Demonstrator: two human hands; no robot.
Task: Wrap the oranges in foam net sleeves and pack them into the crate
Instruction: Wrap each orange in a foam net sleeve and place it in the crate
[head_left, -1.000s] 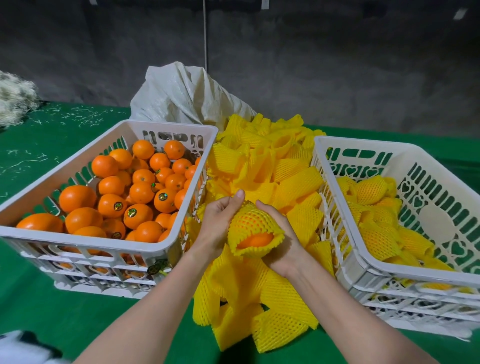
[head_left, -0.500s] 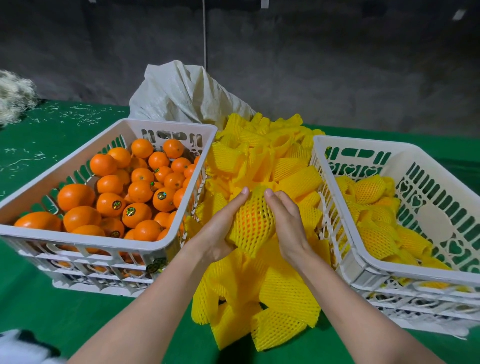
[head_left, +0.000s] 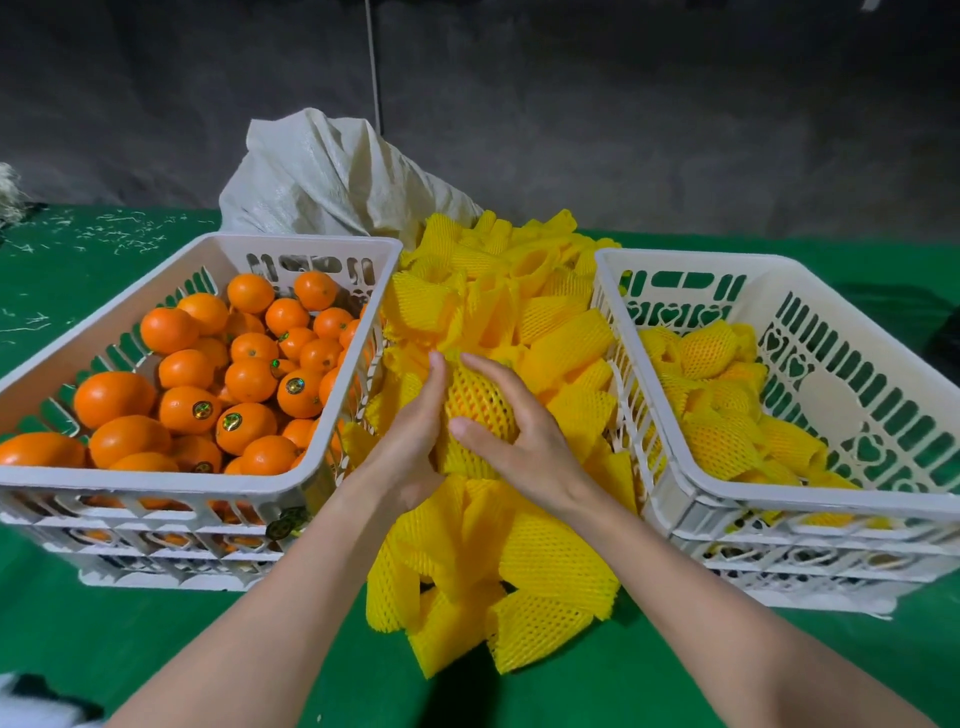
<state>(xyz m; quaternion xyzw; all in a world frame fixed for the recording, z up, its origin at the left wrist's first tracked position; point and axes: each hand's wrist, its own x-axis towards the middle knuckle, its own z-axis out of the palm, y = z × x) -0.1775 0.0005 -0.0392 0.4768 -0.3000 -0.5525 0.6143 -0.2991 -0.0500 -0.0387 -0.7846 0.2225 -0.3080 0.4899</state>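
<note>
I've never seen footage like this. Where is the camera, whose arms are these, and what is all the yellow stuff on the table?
There is no machine here. These are a person's two bare arms, filmed by a single wide-angle camera worn on the head and looking forward and down, which is why the arms enter from the bottom edge. The left hand and right hand together cup one wrapped orange, which sits inside a yellow foam net sleeve. On the green cloth, the left crate holds bare oranges and the right crate holds sleeved ones. A pile of empty sleeves lies between the crates, and a pale sack stands behind.
</note>
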